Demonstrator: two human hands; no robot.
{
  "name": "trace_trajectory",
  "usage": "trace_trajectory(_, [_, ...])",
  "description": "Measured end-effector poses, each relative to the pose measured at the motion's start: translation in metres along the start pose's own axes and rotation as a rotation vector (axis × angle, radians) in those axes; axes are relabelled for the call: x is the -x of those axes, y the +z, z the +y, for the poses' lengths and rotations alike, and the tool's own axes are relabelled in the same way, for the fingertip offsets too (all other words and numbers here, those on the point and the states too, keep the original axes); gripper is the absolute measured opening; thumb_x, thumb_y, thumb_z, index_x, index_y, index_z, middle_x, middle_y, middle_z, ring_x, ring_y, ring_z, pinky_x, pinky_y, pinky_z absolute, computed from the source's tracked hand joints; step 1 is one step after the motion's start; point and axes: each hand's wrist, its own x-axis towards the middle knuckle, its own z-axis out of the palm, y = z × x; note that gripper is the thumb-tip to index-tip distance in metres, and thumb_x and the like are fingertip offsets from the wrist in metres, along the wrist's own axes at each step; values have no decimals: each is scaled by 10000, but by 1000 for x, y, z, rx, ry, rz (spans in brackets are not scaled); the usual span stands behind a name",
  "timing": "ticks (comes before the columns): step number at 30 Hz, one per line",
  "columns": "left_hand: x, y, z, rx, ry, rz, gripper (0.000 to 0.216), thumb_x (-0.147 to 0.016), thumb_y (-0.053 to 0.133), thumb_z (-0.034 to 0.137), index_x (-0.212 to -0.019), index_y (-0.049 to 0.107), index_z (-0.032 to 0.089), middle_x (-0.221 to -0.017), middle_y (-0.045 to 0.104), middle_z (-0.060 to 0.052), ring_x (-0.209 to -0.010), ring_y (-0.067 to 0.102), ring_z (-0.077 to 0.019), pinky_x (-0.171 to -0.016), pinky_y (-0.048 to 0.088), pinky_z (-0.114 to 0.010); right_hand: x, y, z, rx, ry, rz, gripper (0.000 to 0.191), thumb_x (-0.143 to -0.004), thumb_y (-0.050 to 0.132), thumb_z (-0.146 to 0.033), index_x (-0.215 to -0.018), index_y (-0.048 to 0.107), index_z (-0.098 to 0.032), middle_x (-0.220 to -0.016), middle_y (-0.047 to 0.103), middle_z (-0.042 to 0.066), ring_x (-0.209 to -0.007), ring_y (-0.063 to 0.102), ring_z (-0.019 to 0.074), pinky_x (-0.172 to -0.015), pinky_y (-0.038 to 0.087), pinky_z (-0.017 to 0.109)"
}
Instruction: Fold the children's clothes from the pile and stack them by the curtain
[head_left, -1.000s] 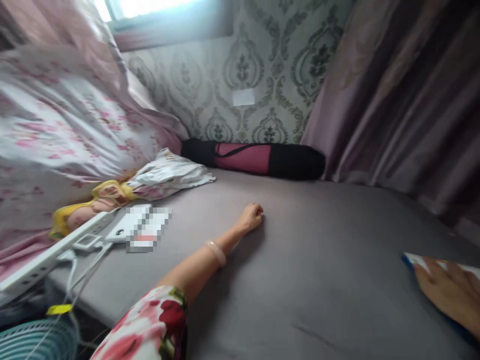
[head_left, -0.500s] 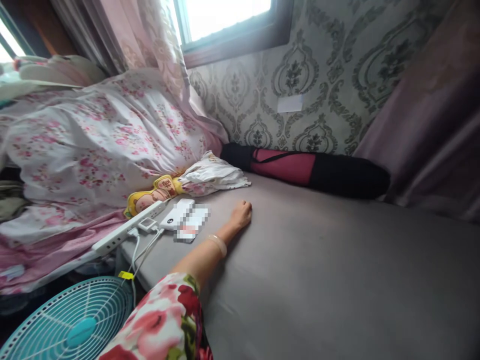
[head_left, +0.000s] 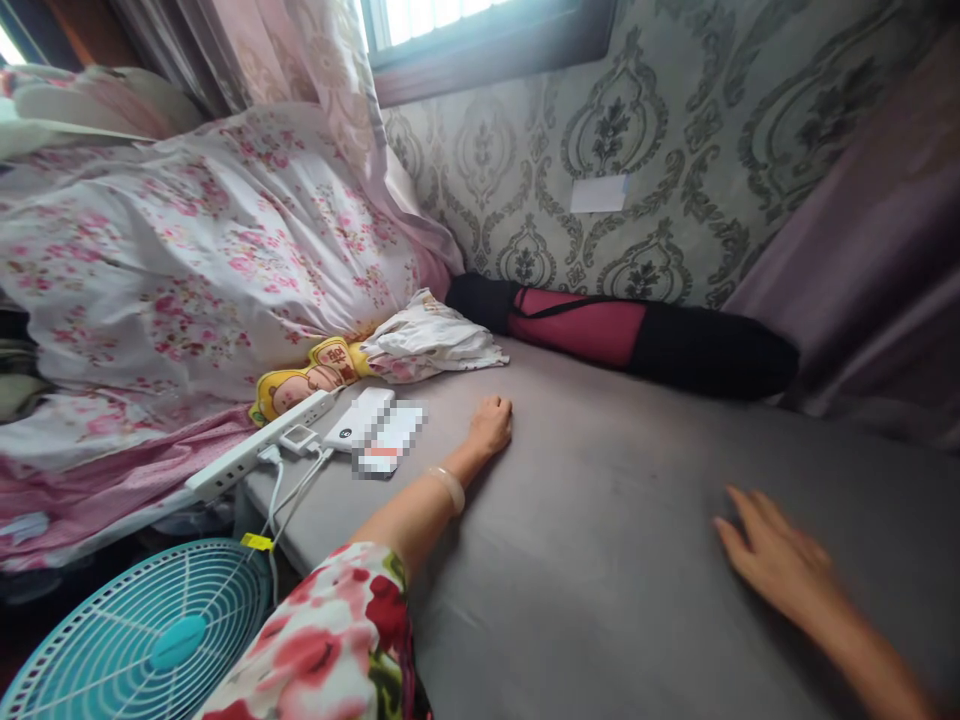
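Observation:
My left hand (head_left: 493,424) rests on the grey sheet (head_left: 570,560) with its fingers curled into a fist. Nothing shows in it, though its underside is hidden. A pale bangle (head_left: 448,490) circles that wrist. Over the sheet at the right is my right hand (head_left: 780,550), slightly blurred, fingers stretched out and nothing held. I cannot tell whether it touches the cloth. Left of my left hand lie a white power bank (head_left: 362,412) and a flat item (head_left: 396,440) blurred by pixels. Beyond them is a crumpled white cloth (head_left: 435,340).
A long black and dark-pink bag (head_left: 585,325) lies along the wallpapered wall. At the left edge are a white power strip (head_left: 262,445) with cables, a yellow cartoon cushion (head_left: 300,385) and a turquoise fan (head_left: 172,640). Floral fabric (head_left: 225,240) is heaped behind.
My right hand has come into view from the lower right. My left hand stays as a fist in nearly the same place on the sheet. The view has shifted slightly.

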Motion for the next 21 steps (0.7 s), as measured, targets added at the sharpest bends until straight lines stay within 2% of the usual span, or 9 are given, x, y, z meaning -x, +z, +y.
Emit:
trace_trajectory(2, [0,0,-1,24,-6,-1,204,-915,404,153,-1003,587,175,-1067,558,-131,-1049,493,-244,-911,398,-349,-11,8,-55,-44,-82,-77,617,-883,269,-405,-1366,489,-90,-1399,467,227,-1285,460,346,-999,411,530])
trace_trajectory(5, [1,-1,-1,74,-24,1,202,-903,419,140,-996,594,179,-1075,569,-126,-1051,495,-239,-928,395,-355,-12,7,-128,-144,-198,-154,596,-893,278,-374,-1394,464,-111,-1449,432,190,-1320,431,303,-1063,357,483])
trace_trajectory(8, [-1,-1,-1,145,-52,9,205,-885,447,131,-990,614,185,-1076,589,-111,-1053,510,-226,-943,400,-351,-4,1,-173,-211,-280,-220,589,-914,285,-383,-1427,431,-131,-1498,374,167,-1369,363,288,-1101,298,501])
trace_trajectory(11, [-6,-4,-6,247,-97,14,210,-842,482,107,-940,650,185,-1014,635,-79,-999,559,-193,-921,436,-321,1,0,-189,-211,-285,-245,591,-934,276,-403,-1433,427,-124,-1517,343,162,-1398,311,288,-1128,243,510])
trace_trajectory(14, [-17,-13,-20,354,-190,47,214,-802,508,100,-923,670,170,-894,680,-41,-858,615,-151,-823,488,-266,4,2,-191,-188,-272,-234,598,-948,253,-424,-1427,441,-120,-1521,340,148,-1411,286,283,-1150,195,497])
trace_trajectory(17, [-28,-32,-44,408,-337,167,238,-813,484,118,-971,662,137,-839,691,-42,-763,632,-142,-746,504,-256,4,4,-190,-177,-277,-210,602,-951,242,-423,-1430,442,-118,-1525,333,140,-1414,280,277,-1159,177,489])
trace_trajectory(21, [-36,-71,-82,389,-536,395,220,-823,451,103,-948,632,108,-812,674,-65,-789,626,-171,-777,493,-293,5,3,-193,-175,-272,-199,600,-946,240,-407,-1423,455,-113,-1514,354,144,-1410,286,281,-1161,164,492])
